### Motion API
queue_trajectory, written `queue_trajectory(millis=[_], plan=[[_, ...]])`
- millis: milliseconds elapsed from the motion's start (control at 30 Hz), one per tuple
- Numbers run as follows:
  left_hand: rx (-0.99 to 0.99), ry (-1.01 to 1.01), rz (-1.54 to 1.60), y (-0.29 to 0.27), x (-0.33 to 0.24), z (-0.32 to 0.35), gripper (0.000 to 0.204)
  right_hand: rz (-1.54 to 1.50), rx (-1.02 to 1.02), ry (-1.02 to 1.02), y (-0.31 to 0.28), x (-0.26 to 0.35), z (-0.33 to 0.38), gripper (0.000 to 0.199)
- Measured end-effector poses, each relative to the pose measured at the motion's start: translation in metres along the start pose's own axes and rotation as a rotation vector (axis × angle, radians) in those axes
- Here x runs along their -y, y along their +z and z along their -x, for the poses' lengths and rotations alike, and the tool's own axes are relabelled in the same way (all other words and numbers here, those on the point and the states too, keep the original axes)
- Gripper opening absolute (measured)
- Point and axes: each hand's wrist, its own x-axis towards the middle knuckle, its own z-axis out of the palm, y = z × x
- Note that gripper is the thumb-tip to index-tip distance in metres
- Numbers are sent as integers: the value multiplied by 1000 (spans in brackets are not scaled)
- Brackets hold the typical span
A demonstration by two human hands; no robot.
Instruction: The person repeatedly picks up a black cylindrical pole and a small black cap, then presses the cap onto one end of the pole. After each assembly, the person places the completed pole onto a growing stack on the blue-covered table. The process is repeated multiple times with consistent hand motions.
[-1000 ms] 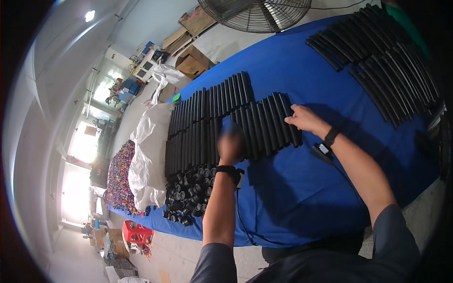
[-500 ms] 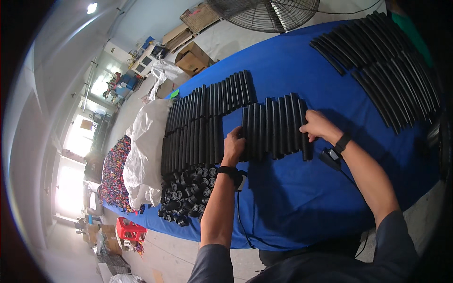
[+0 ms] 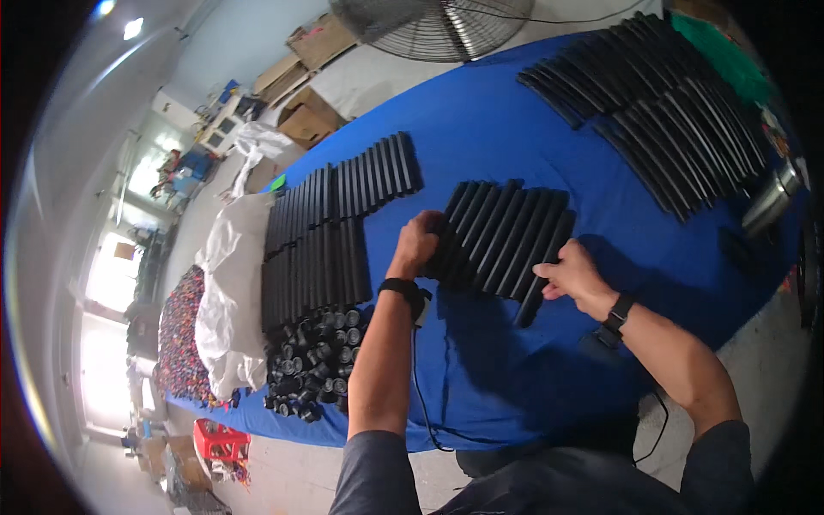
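Between my hands, a row of several black tubes (image 3: 502, 240) lies side by side on the blue cloth, slanting with the far ends to the right. My left hand (image 3: 418, 243) closes on the row's left edge, its fingertips partly hidden against the tubes. At the right edge, my right hand (image 3: 577, 276) pinches the outermost tube with thumb and fingers; that tube sticks out nearer to me than the others. To the left lie two more rows of black tubes (image 3: 316, 273). Small black round caps (image 3: 313, 356) are heaped just in front of those.
The blue cloth (image 3: 463, 112) covers a long table. Many black tubes (image 3: 661, 112) lie in rows at the far right, near a shiny metal cylinder (image 3: 772, 199). A white plastic sheet (image 3: 233, 296) and a multicoloured pile (image 3: 182, 339) are at the left. A large fan (image 3: 429, 26) stands beyond.
The tubes between my hands have gone from nearly straight to slanted. My right hand has moved nearer to me along the row's right edge. The whole view has also shifted a little.
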Motion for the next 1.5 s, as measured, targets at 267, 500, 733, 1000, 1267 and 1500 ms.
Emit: queue_trajectory(millis=[267,500,733,1000,1267,1500], plan=[[76,16,32,28,-1,-33,54,50,73,76,-11,0,38,30],[158,-10,-99,3,-12,-27,48,1172,27,-812,-43,25,49,62],[84,58,-230,37,-38,-60,54,1500,392,-1247,-43,19,-13,84],[127,200,-295,46,-49,-59,48,1315,228,-1139,-5,-14,-2,81],[213,302,-243,40,-49,-82,44,1288,-45,-947,79,-23,13,81],[238,256,-211,33,-53,-76,44,1209,-49,-947,84,-20,15,82]])
